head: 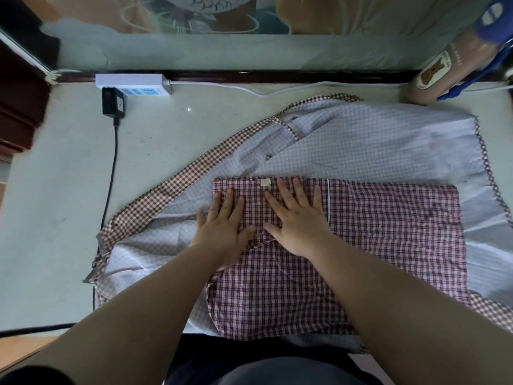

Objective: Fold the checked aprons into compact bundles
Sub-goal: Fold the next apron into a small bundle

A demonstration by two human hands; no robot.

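I note left hand [222, 226] and right hand [295, 218] flat, fingers [298, 190] straight and spread, pressing folded maroon checked apron [374, 245] atop pale apron [361, 140] on table [55, 218]; nothing gripped.

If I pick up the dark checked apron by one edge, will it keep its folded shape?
Probably not: the dark checked apron lies thin and wrinkled, so it likely droops and unfolds. It looks light; left hand and right hand press it flat. Pushed, it may drag the pale apron beneath.
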